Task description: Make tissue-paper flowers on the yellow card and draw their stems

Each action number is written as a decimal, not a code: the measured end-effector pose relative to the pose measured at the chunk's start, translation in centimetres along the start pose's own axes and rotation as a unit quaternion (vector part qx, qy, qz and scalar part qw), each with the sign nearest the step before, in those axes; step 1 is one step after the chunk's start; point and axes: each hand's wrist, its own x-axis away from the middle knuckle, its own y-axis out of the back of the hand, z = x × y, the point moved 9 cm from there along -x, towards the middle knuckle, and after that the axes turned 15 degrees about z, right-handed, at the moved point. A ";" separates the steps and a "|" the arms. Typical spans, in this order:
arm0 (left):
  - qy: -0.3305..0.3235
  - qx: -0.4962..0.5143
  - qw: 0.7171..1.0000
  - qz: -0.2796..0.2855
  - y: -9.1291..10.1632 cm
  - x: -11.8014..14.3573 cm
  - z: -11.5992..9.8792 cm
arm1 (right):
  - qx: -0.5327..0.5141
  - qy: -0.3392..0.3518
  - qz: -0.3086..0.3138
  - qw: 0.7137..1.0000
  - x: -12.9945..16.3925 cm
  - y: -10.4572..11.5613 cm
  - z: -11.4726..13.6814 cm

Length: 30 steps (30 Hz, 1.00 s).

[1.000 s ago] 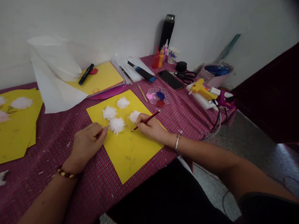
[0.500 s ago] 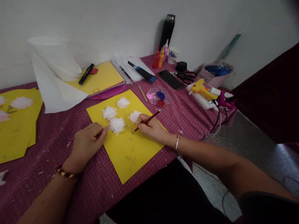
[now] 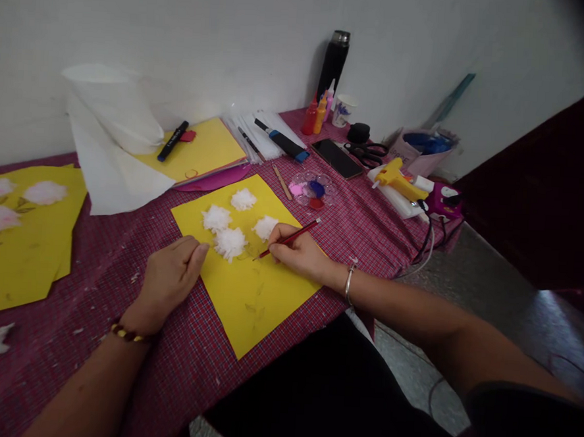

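A yellow paper sheet (image 3: 252, 295) lies on the red checked tablecloth (image 3: 95, 279) in front of me. Several white cotton tufts (image 3: 229, 242) are stuck on its upper part. My right hand (image 3: 297, 250) grips a thin red brush or pencil (image 3: 291, 237), whose tip touches the sheet just right of the lowest tuft. My left hand (image 3: 169, 278) rests curled on the sheet's left edge, fingers closed, pressing the paper down.
A paint palette (image 3: 313, 189), yellow glue gun (image 3: 396, 179), phone (image 3: 337, 157), scissors (image 3: 368, 152), paint bottles (image 3: 315, 114) and black flask (image 3: 334, 63) stand at the back right. White paper (image 3: 113, 141) and a black marker (image 3: 173, 141) lie back left. Another yellow sheet (image 3: 18, 248) lies far left.
The view has shifted slightly. My right hand has slid the red tool's tip a little down and left on the sheet. The left hand stays on the paper's edge.
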 end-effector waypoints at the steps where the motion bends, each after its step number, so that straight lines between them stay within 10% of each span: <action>1: -0.001 -0.001 1.000 0.000 0.0 0.0 0.0 | 0.002 -0.004 0.002 1.000 0.0 0.0 0.0; 30: -0.011 0.049 0.999 0.010 0.1 0.1 0.0 | 0.040 0.018 -0.017 0.999 0.1 0.7 0.3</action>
